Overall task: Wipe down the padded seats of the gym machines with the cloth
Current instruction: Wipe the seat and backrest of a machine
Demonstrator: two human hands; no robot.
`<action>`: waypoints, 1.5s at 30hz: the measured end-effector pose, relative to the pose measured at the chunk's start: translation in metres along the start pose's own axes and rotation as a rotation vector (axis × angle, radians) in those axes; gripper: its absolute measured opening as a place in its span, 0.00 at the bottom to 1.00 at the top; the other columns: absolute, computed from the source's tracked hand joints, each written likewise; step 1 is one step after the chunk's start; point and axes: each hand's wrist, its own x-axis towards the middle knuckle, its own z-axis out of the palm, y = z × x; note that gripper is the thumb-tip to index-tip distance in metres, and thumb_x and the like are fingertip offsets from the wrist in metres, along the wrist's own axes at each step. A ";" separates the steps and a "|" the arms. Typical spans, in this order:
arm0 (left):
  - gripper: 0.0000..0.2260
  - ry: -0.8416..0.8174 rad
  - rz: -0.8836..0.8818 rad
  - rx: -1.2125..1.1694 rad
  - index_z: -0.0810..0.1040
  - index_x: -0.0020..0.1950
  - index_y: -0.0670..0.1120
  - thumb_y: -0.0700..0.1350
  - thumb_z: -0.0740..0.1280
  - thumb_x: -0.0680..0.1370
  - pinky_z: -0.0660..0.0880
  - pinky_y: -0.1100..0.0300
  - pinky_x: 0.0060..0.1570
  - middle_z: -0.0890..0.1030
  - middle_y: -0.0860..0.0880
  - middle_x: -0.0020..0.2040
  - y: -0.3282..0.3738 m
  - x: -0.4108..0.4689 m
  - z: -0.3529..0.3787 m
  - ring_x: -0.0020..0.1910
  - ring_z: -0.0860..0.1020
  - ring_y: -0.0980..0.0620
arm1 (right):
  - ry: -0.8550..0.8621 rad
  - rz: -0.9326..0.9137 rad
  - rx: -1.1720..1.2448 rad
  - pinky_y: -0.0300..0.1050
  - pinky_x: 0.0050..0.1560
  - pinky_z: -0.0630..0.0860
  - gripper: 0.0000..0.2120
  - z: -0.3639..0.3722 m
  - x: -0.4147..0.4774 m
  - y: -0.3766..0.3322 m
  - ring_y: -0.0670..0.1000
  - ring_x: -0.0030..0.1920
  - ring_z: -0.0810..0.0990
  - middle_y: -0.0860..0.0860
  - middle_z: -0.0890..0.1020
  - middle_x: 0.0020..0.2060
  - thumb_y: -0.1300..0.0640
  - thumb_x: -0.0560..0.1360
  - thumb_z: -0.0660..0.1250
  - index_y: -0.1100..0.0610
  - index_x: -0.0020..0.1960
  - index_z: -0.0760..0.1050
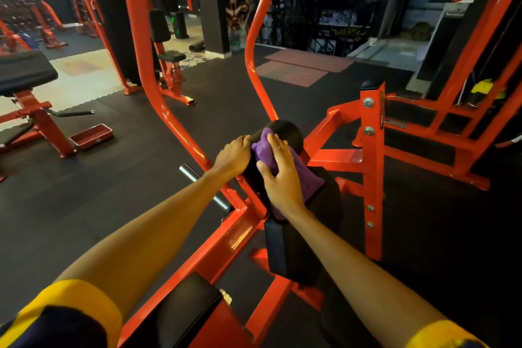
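Note:
A purple cloth [299,175] lies over a black padded roller [288,134] on a red machine in the middle of the view. My right hand [281,175] presses flat on the cloth, fingers spread, thumb on the near side. My left hand [234,157] grips the left end of the roller, fingers curled over its top. Below the roller sits a black rectangular pad [293,248], and a second black pad [183,311] lies nearer me at the bottom.
The red machine frame [234,237] runs diagonally under my arms, with a chrome peg [203,186] at left. A black bench [25,72] on a red stand is at far left. More red machines [440,118] stand at right on dark rubber flooring.

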 end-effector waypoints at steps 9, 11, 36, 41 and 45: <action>0.20 0.092 0.151 0.103 0.69 0.77 0.48 0.49 0.51 0.87 0.66 0.51 0.71 0.72 0.46 0.75 0.004 -0.014 0.004 0.74 0.70 0.45 | 0.261 0.295 0.048 0.52 0.71 0.70 0.23 -0.016 0.103 0.051 0.59 0.67 0.76 0.56 0.79 0.65 0.52 0.77 0.67 0.60 0.69 0.75; 0.19 0.059 0.069 0.002 0.72 0.74 0.48 0.48 0.52 0.86 0.70 0.50 0.68 0.76 0.45 0.71 -0.003 -0.005 -0.002 0.69 0.74 0.44 | 0.304 0.321 0.038 0.52 0.74 0.66 0.24 -0.004 0.095 0.044 0.60 0.71 0.73 0.58 0.77 0.69 0.52 0.78 0.67 0.60 0.71 0.75; 0.26 0.012 -0.254 -0.220 0.73 0.72 0.43 0.58 0.50 0.85 0.70 0.47 0.68 0.76 0.40 0.69 -0.005 0.007 0.008 0.66 0.76 0.39 | 0.168 0.027 -0.008 0.54 0.78 0.59 0.24 0.017 0.012 0.012 0.55 0.79 0.62 0.52 0.68 0.78 0.53 0.81 0.64 0.50 0.77 0.69; 0.22 0.026 -0.044 -0.106 0.69 0.76 0.46 0.53 0.51 0.86 0.69 0.51 0.67 0.74 0.44 0.72 -0.002 -0.007 0.009 0.69 0.73 0.44 | 0.256 0.249 0.037 0.57 0.75 0.64 0.29 -0.001 0.088 0.051 0.61 0.73 0.70 0.60 0.74 0.71 0.46 0.75 0.63 0.58 0.73 0.74; 0.22 0.002 -0.127 -0.224 0.72 0.75 0.46 0.54 0.53 0.86 0.68 0.57 0.60 0.76 0.44 0.70 -0.014 0.002 0.003 0.67 0.75 0.46 | 0.283 0.374 0.153 0.51 0.72 0.67 0.25 -0.010 0.095 0.043 0.61 0.69 0.74 0.60 0.78 0.67 0.54 0.76 0.66 0.62 0.71 0.73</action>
